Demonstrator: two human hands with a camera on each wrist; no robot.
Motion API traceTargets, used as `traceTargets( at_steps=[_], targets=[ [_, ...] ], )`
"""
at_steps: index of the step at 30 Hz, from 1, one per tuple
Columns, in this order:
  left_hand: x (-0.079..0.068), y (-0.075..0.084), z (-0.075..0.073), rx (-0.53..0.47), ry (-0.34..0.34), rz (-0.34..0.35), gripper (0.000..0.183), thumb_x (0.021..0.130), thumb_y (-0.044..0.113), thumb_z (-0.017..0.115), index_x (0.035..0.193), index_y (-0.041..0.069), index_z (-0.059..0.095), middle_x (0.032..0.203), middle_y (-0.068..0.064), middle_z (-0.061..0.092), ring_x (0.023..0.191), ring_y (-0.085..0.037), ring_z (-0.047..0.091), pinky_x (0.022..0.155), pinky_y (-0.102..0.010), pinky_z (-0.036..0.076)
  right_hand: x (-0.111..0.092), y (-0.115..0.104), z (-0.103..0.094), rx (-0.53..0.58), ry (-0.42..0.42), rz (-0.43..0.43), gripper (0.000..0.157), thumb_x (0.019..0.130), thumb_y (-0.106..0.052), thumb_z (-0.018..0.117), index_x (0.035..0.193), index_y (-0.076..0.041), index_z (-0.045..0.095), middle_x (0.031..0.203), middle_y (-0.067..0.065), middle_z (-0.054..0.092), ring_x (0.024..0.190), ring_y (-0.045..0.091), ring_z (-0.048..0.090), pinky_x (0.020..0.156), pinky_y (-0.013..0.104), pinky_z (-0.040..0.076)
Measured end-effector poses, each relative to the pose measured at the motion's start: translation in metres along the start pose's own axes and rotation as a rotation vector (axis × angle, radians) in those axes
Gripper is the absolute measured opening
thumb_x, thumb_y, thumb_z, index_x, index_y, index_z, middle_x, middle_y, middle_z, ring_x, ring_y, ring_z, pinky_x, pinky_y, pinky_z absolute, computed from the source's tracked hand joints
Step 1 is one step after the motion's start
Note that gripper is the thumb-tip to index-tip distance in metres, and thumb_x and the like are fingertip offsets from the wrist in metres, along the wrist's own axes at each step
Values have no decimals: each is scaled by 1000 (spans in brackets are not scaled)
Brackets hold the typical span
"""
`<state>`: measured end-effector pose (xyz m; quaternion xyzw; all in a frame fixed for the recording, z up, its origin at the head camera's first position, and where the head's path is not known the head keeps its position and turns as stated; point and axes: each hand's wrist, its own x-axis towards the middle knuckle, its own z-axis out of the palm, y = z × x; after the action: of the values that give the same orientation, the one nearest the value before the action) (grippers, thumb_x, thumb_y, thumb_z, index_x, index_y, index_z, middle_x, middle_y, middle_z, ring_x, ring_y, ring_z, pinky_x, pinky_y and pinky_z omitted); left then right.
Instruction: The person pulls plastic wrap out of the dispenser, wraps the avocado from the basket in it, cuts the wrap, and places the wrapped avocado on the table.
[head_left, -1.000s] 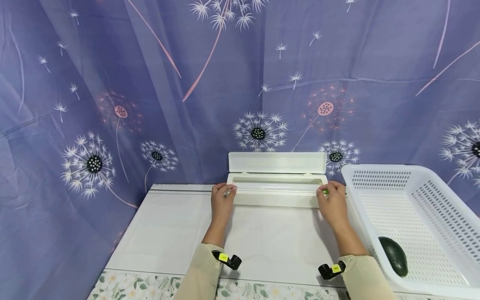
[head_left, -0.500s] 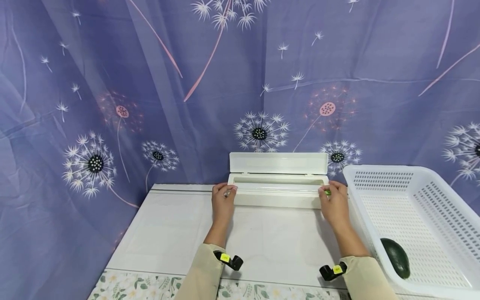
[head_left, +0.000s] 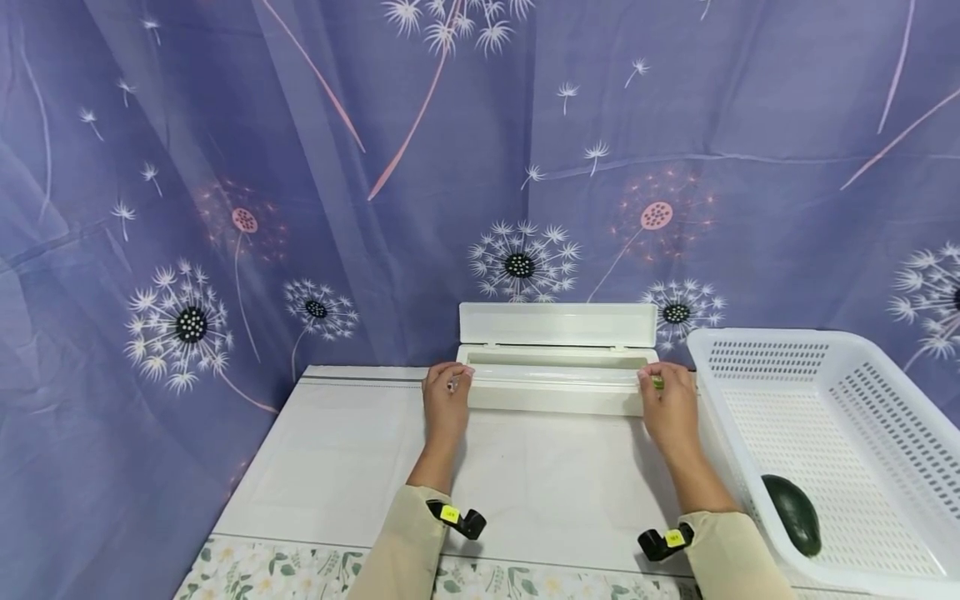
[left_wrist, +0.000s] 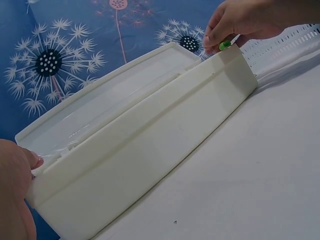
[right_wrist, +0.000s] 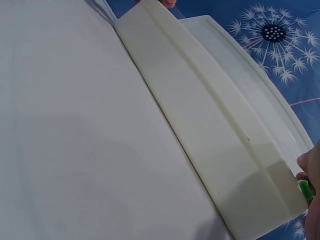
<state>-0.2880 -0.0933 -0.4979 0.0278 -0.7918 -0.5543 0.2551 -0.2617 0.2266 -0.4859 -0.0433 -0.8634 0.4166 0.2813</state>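
Observation:
A long white dispenser box (head_left: 555, 402) stands against the curtain, its lid (head_left: 557, 325) tipped back. Clear cling film (head_left: 555, 374) spans the box's opening from end to end. At the left end my left hand (head_left: 446, 404) pinches the film between thumb and fingers; in the left wrist view the film (left_wrist: 62, 150) runs to the thumb. My right hand (head_left: 670, 408) pinches at the opposite end. A small green piece (right_wrist: 306, 190) shows beside the right fingers; its kind cannot be told. The fingers partly hide both ends of the box.
To the right stands a white perforated plastic basket (head_left: 757, 354), close to the right hand. A dark green oval vegetable (head_left: 792, 515) lies in it. A white cloth (head_left: 555, 483) covers the table. Behind the box hangs a blue dandelion curtain (head_left: 420, 250).
The view has shifted very slightly. Both hands stay at the ends of the box, with almost no visible movement.

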Motion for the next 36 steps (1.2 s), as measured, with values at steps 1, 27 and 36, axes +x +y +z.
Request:
traceTargets(
  at_steps=[1,27,36],
  targets=[
    [0,0,0,11,6,3,13,91,20,66,93,10,74,111,-5,64,108,-23,50,87,-34,42,0,0,0,-9,-3,0,23,98,-16,54,102,4,63,117,24,57,115,39,46,101,50,33],
    [2,6,-3,28,24,47,15,92,22,66,96,9,73,88,-7,66,90,-18,50,76,-27,40,3,-2,-4,2,41,-77,19,97,-13,55,103,4,62,102,24,64,105,37,49,93,46,35],
    [4,6,-4,29,38,70,15,92,22,66,96,9,73,88,-7,66,88,-19,52,75,-26,41,4,-3,-6,11,53,-86,18,97,-12,55,102,4,62,101,24,64,104,37,48,92,45,34]
  ],
)
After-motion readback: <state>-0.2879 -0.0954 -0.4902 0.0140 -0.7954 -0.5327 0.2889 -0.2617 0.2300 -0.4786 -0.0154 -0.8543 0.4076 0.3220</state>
